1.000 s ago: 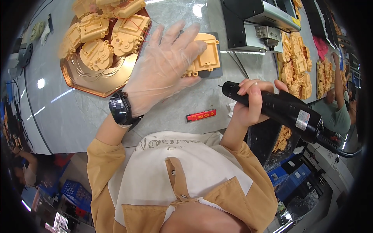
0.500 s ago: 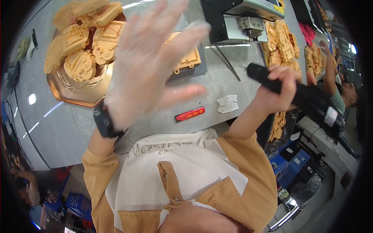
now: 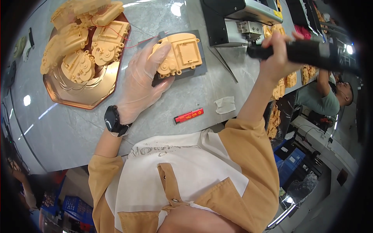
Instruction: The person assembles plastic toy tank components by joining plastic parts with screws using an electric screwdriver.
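My left hand (image 3: 142,79), in a clear glove, grips the left side of a yellow plastic housing (image 3: 187,52). The housing lies on a dark flat block (image 3: 201,70), and a thin red wire (image 3: 136,43) runs from near it to the left. In my bare right hand (image 3: 279,54) is a black electric screwdriver (image 3: 307,51), its narrow end pointing left by the metal fitting (image 3: 250,28) of a grey and black machine. The tool's far end is blurred.
A copper-coloured tray (image 3: 91,91) with several yellow housings stands at left. Tweezers (image 3: 225,65), a red box-like strip (image 3: 189,115) and a white tissue (image 3: 225,105) lie on the grey table. The machine (image 3: 233,23) is behind; a co-worker (image 3: 322,93) sits at far right.
My left hand has come down from above the table onto the yellow housing. My right hand has moved up with the screwdriver, which has swung closer to level beside the machine's fitting.
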